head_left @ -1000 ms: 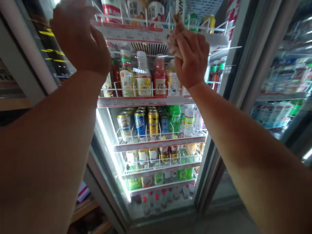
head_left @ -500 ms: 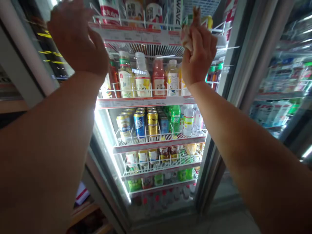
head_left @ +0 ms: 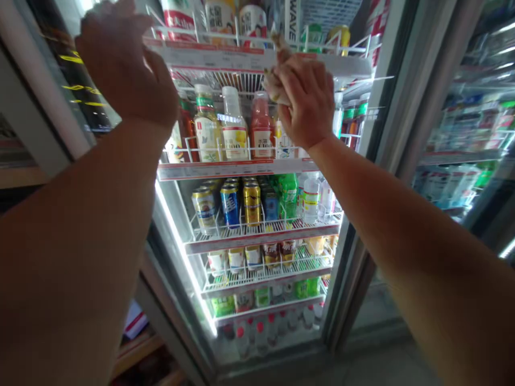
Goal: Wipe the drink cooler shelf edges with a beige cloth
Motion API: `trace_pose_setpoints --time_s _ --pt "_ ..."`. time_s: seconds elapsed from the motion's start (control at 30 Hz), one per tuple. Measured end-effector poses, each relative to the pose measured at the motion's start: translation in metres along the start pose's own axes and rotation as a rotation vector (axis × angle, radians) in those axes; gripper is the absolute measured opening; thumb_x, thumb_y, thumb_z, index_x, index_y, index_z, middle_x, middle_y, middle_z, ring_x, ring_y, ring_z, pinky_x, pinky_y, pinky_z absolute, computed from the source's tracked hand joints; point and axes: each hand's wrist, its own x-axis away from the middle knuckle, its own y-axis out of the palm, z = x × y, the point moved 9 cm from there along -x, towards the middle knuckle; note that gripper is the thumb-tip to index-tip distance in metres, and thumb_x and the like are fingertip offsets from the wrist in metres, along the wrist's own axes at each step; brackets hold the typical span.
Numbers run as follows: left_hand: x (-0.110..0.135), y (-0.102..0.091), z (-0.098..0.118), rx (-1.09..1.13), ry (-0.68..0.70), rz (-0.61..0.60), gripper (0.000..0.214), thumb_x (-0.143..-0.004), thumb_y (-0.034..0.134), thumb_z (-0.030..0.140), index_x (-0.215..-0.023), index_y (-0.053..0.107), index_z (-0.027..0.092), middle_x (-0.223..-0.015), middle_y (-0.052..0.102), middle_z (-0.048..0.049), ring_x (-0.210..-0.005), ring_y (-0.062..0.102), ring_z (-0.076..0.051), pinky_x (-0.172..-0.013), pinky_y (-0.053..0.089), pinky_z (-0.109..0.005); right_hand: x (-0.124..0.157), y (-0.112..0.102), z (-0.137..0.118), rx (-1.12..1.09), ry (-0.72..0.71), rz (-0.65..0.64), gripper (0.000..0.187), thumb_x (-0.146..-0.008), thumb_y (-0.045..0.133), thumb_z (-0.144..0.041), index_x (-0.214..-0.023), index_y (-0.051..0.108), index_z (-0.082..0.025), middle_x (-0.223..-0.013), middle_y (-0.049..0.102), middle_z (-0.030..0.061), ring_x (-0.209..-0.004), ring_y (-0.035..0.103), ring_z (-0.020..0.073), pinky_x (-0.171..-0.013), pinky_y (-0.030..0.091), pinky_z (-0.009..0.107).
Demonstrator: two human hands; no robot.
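My right hand (head_left: 308, 99) is closed around a crumpled, pale cloth (head_left: 277, 88), one end of which sticks up above the fingers. It is in front of the upper shelves of a lit drinks fridge (head_left: 265, 170), over a row of bottles. A red-pink bottle (head_left: 261, 126) stands just left of the cloth. High at the left, my left hand (head_left: 124, 64) is raised with the palm forward and the thumb apart from the fingers, holding nothing visible. Its fingertips are near the top edge of the view, and I cannot tell what they touch.
Drink cans (head_left: 252, 203) and green bottles (head_left: 288, 195) fill the middle shelf; red-capped bottles (head_left: 260, 338) stand at the bottom. A metal door frame (head_left: 396, 139) runs down the right side, with another stocked fridge (head_left: 462, 155) beyond. Wooden shelving (head_left: 137, 354) is at the lower left.
My right hand has moved left and slightly down with the cloth, uncovering bottles at the right and covering others. My left hand has stayed nearly in place.
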Motion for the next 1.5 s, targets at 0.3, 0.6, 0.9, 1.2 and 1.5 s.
trace_pose_setpoints --time_s 0.3,0.6,0.9,1.2,1.5 --pt "-0.001 0.003 -0.002 -0.058 -0.025 -0.002 0.041 -0.102 0.03 0.025 -0.136 0.052 0.026 -0.148 0.042 0.0135 -0.139 0.038 -0.018 -0.118 0.027 -0.035 0.0 -0.005 0.022 0.042 0.26 0.048 0.046 -0.09 0.04 -0.026 -0.132 0.058 -0.035 -0.139 0.06 -0.001 -0.128 0.051 0.0271 -0.108 0.042 0.044" --pt "-0.001 0.004 -0.001 -0.031 -0.007 -0.034 0.037 -0.103 0.03 0.024 -0.136 0.049 0.025 -0.148 0.039 0.0111 -0.141 0.036 -0.019 -0.117 0.026 -0.037 0.003 -0.011 0.026 0.04 0.302 0.148 0.045 -0.086 0.044 -0.019 -0.126 0.063 -0.027 -0.133 0.064 0.0004 -0.124 0.052 0.0239 -0.107 0.043 0.038" --pt "0.002 0.0 -0.003 0.079 0.075 0.085 0.043 -0.105 0.025 0.036 -0.135 0.055 0.026 -0.145 0.044 0.0135 -0.136 0.042 -0.022 -0.113 0.03 -0.041 0.001 -0.01 0.014 0.074 0.19 0.062 0.042 -0.09 0.043 -0.025 -0.128 0.061 -0.032 -0.133 0.063 0.0003 -0.122 0.054 0.0263 -0.104 0.045 0.042" --pt "0.001 -0.001 -0.003 0.141 0.097 0.138 0.04 -0.103 0.031 0.036 -0.133 0.057 0.027 -0.142 0.047 0.0133 -0.134 0.044 -0.025 -0.11 0.031 -0.046 0.001 -0.003 -0.006 0.044 0.01 -0.068 0.039 -0.091 0.045 -0.031 -0.128 0.058 -0.033 -0.134 0.061 -0.0001 -0.123 0.053 0.0268 -0.104 0.042 0.042" --pt "0.001 0.003 -0.006 0.079 0.084 0.129 0.044 -0.105 0.024 0.037 -0.135 0.054 0.028 -0.143 0.045 0.0134 -0.135 0.042 -0.024 -0.11 0.031 -0.045 0.002 -0.002 -0.006 0.024 -0.036 -0.003 0.04 -0.095 0.045 -0.032 -0.134 0.057 -0.027 -0.138 0.06 0.0016 -0.123 0.052 0.0278 -0.105 0.041 0.042"
